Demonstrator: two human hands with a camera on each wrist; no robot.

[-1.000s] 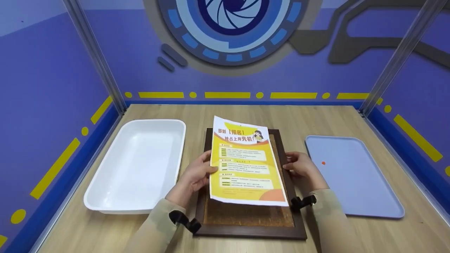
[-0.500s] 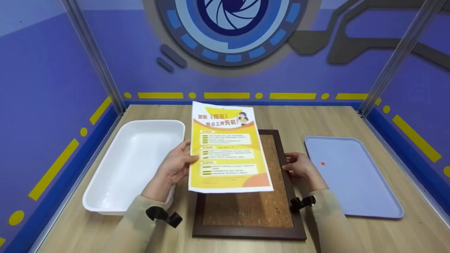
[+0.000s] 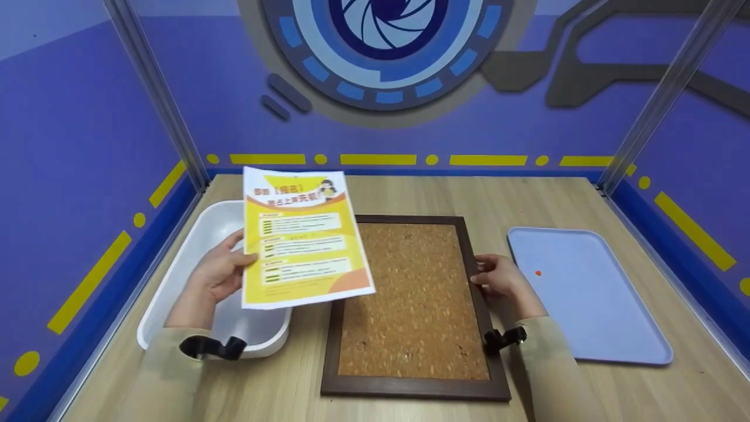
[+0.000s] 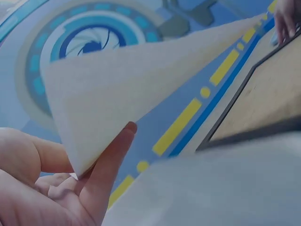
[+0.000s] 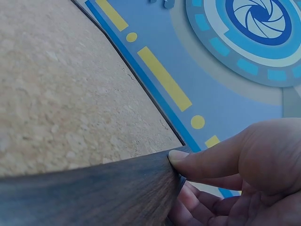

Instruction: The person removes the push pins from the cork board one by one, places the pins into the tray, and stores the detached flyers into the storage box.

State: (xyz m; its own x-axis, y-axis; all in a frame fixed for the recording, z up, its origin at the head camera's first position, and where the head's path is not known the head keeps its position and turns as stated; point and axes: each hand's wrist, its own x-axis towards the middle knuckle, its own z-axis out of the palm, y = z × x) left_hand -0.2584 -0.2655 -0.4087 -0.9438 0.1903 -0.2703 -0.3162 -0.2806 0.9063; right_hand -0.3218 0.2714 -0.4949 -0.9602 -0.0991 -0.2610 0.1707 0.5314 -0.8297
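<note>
Yellow flyer (image 3: 302,237) held in the air above the near end of the white tub (image 3: 176,305), its right edge overlapping the left rim of the cork board (image 3: 413,299); printed face up, top edge tilted toward the back wall; pinched at its left edge by the left hand (image 3: 218,271), thumb on top, fingers (image 4: 110,165) beneath the blank underside in the left wrist view; cork board lying flat at the middle of the wooden table (image 3: 515,199), dark wooden frame around it; right hand (image 3: 499,278) at the frame's right rail, thumb tip (image 5: 181,157) pressed on the rail's top, curled fingers gripping its outer edge; pale blue tray (image 3: 609,328) just right of that hand, a small orange dot (image 3: 538,272) lying in it; purple walls with yellow dashes around the table.
</note>
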